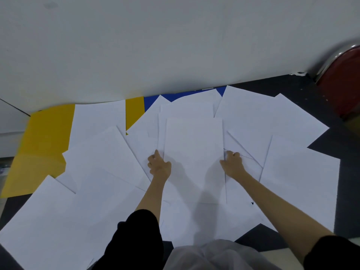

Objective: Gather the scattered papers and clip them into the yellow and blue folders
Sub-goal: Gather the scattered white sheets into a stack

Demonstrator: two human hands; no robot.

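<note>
Scattered papers spread over dark floor, overlapping, covering most of lower view from 7 o'clock round to 3 o'clock

Central stack squared up at middle, long edges running toward 12 o'clock, lying on top of other sheets

Left hand at stack's 9 o'clock edge, fingers curled, thumb up along edge; pinching or only pressing: cannot tell

Right hand at stack's 3 o'clock edge, fingers curled against edge; grip likewise cannot tell

Both forearms bare, black sleeves at bottom of view

Yellow folder flat at 9 to 10 o'clock, partly under sheets; strip of it showing again between sheets near 11 o'clock

Blue folder at 12 o'clock against white wall, mostly buried under papers, only top edge and corners showing

Yellow and blue touching side by side

Red object with chrome rim at 2 o'clock, blurred, well apart from folders

Pale grey fabric at 6 o'clock, between the arms
</note>
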